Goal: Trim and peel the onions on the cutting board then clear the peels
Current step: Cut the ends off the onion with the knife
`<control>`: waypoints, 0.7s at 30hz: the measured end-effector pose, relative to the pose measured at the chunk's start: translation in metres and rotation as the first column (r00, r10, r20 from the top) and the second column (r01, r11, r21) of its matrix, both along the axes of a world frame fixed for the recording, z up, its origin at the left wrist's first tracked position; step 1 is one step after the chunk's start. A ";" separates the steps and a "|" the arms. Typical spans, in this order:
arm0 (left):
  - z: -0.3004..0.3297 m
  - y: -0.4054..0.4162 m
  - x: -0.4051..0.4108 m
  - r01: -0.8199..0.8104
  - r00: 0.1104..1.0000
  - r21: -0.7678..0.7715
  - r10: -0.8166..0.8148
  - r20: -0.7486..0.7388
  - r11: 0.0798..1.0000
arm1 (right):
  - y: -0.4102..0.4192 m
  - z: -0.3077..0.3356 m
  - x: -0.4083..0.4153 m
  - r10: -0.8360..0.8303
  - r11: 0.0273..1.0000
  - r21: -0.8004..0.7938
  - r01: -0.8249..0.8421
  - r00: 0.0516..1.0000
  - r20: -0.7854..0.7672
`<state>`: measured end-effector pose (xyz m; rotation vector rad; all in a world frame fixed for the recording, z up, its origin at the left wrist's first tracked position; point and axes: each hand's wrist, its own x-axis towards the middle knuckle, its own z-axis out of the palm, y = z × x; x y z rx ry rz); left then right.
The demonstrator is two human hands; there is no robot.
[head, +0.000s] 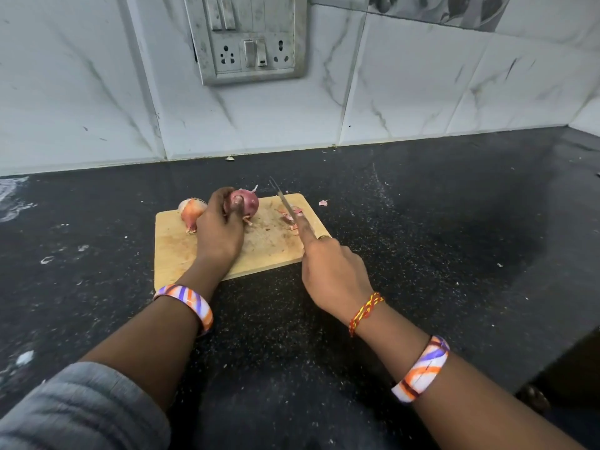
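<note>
Item, nearest: two forearms, each with an orange, purple and white bangle; the right wrist also bore a red-and-yellow thread [366, 311]. A grey sleeve [74, 407] covered the left upper arm.

Item: right hand [334, 274], fingers curled round the handle of a knife [285, 203], forefinger laid along the blade's back. The blade pointed away, its tip raised beyond the board's far edge, just right of the held onion and seemingly apart from it.

Item: left hand [219, 233], fingers wrapped over a red onion [248, 203] and pinning it on the far part of the wooden cutting board [181, 251], thumb on its near face.

Item: second onion [191, 212], paler, skin on, at the board's far left corner beside the left hand.

Item: loose peels [290, 219] on the board's right side, under the blade; one scrap [323, 203] off the board on the black countertop [422, 222].

Step in hand, as judged: trimming the red onion's ends; peeling mostly undone, clearing not begun. The next move called for bringing the blade left onto the onion's end, clear of the left fingertips.

Item, farthest: marble-patterned wall tiles and a switch-and-socket plate [246, 37]. No brand, label or legible writing seen.
</note>
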<state>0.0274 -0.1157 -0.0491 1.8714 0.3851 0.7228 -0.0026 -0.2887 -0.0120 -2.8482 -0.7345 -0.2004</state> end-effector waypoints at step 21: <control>0.000 0.000 -0.001 0.105 0.989 -0.288 -0.070 0.130 0.952 | 0.029 -0.003 0.004 -0.028 0.993 -0.116 0.026 0.999 -0.017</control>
